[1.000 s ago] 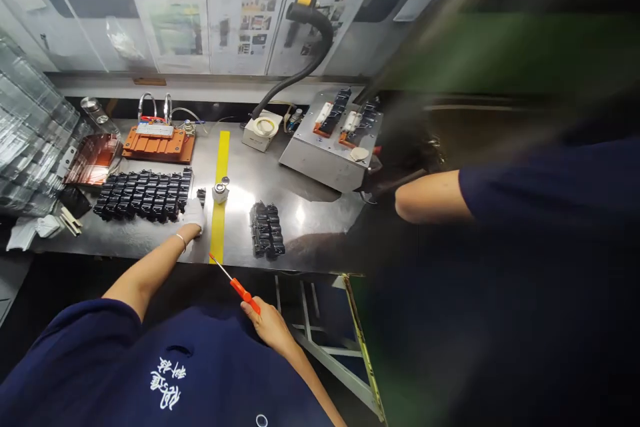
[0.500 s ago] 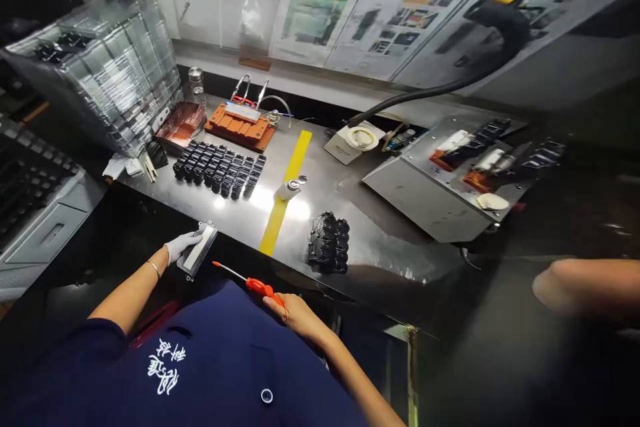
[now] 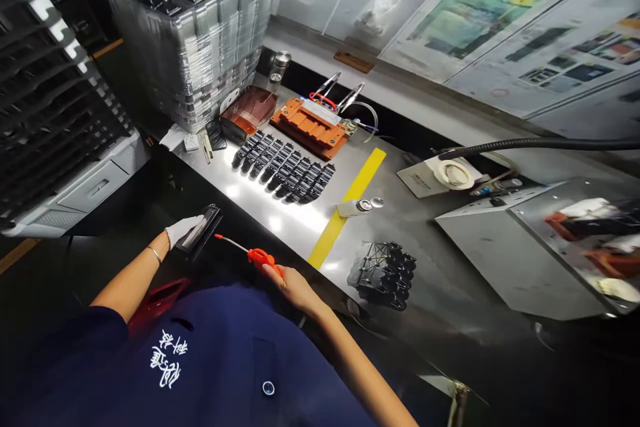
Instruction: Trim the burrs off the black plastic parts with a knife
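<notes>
Held part: flat dark rectangular plate with a shiny metallic face (image 3: 201,232) — off the bench, at its near edge, tilted, in front of the person's body.
Left hand: white-gloved left hand (image 3: 181,230), fingers closed around the plate's near end.
Handling, plate: looks stiff and thin, probably light; the glossy face may be slippery and mark easily — best gripped by the edges, as the glove does now.
Tool: slim screwdriver with orange plastic handle and thin metal shaft (image 3: 246,254), tip pointing toward the plate, just short of it; whether it touches cannot be told.
Right hand: bare right hand (image 3: 290,284), fingers pinched on the handle's rear end.
Handling, tool: rigid, light; thin shaft could bend under side load — hold at the handle.
Bench: grey steel worktable (image 3: 440,280) with a yellow tape stripe (image 3: 350,214).
Near stock: rows of small black moulded parts (image 3: 285,170) to the left of the stripe; a smaller black cluster (image 3: 384,274) to its right.
Farther: orange fixture block with wire clips (image 3: 313,122); stack of clear plastic trays (image 3: 195,40) at the far left corner.
</notes>
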The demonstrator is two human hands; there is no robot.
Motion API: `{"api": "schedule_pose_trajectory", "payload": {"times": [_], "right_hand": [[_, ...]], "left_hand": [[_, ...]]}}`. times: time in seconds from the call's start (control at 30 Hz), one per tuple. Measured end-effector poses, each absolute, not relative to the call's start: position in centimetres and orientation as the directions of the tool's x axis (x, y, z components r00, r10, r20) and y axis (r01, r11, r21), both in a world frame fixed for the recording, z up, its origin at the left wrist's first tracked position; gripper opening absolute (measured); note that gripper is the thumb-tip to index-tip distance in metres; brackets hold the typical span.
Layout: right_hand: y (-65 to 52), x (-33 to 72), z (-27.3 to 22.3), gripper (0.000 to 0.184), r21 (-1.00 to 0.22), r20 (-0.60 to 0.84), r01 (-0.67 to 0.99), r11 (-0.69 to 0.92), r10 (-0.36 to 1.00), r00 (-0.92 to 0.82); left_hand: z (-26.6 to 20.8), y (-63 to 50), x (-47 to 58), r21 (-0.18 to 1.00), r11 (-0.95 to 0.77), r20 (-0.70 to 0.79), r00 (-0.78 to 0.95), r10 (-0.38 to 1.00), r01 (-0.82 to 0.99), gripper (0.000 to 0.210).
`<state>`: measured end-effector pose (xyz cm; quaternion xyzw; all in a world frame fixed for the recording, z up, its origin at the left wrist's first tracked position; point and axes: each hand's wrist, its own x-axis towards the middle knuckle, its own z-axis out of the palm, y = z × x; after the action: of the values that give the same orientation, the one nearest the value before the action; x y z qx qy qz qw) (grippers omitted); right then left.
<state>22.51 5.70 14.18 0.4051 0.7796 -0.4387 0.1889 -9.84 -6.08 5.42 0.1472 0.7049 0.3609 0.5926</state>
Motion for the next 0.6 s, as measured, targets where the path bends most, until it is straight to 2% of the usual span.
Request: {"api": "schedule_pose_trajectory", "payload": {"times": [0.13,0.3,0.37,0.43,0.6], "right_hand": [[5.1,20.5,14.0,0.057,-0.557,-0.653,0.779,0.289,0.428,-0.625],[4.8,18.8,13.6,0.061,-0.593,-0.652,0.751,0.291,0.374,-0.66],[4.8,18.3,13.6,0.062,-0.578,-0.657,0.759,0.299,0.381,-0.65],[4.6,17.8,13.6,0.061,-0.567,-0.661,0.761,0.315,0.376,-0.649],[3.2,16.2,13.9,0.055,-0.566,-0.666,0.716,0.409,0.286,-0.689]], "left_hand": [[5.3,-7.5,-12.3,0.78,0.621,-0.605,-0.347,0.717,-0.077,0.047],[5.6,-9.1,-13.8,0.812,0.581,-0.529,-0.357,0.77,0.051,0.019],[6.0,-9.7,-14.3,0.82,0.57,-0.519,-0.354,0.778,0.053,0.024],[6.4,-10.1,-14.8,0.823,0.567,-0.52,-0.374,0.768,0.021,0.038],[6.4,-9.6,-15.3,0.802,0.586,-0.566,-0.469,0.678,-0.12,0.06]]}}
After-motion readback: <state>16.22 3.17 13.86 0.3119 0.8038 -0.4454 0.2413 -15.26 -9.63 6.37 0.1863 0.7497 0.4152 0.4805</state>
